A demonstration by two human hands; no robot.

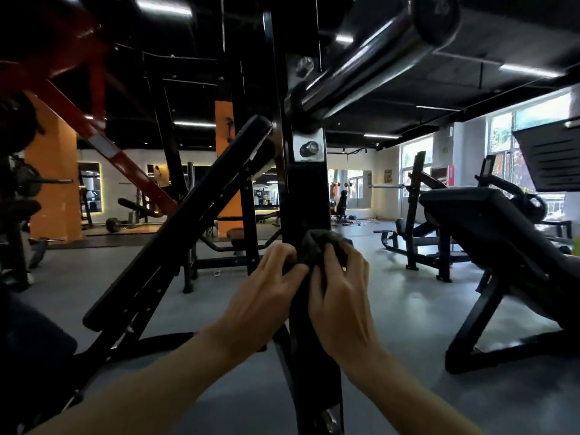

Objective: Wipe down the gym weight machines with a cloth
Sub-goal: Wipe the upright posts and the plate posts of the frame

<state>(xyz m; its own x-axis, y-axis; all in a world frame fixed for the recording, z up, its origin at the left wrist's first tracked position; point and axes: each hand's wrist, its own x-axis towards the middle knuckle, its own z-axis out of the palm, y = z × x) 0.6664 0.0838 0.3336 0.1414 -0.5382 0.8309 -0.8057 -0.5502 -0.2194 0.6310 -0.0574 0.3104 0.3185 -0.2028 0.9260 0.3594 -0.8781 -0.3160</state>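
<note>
A dark grey cloth [317,246] is held bunched against the front face of a black upright post [306,196] of a weight machine, below a bolted steel plate [309,149]; it is gripped from both sides, the left hand [266,296] with fingers curled onto its left edge, the right hand [340,296] with fingers curled over its right part; both hands are thus closed on the cloth, neither free.

The two-handed hold is judged to serve pressure and control: the wad is pinned flat to a narrow member so that it is not slipped off the edges during a stroke; the forearms are brought in from below, which suits travel along the post.

The long axis of the post runs close to vertical, leaning slightly in this wide view, with a second bolt [329,419] near its foot; the cloth is crumpled, so no clear long axis of its own can be read; a stroke along the post's length is judged most likely. Whether the cloth is wrapped behind the post cannot be told.

A chromed bar [361,67] is seen projecting from the top of the post toward the camera; a slanted padded black arm [188,221] is crossed to the left; an inclined bench [489,240] stands well apart to the right on the grey floor [392,309]; most of the machine is judged not yet wiped.
</note>
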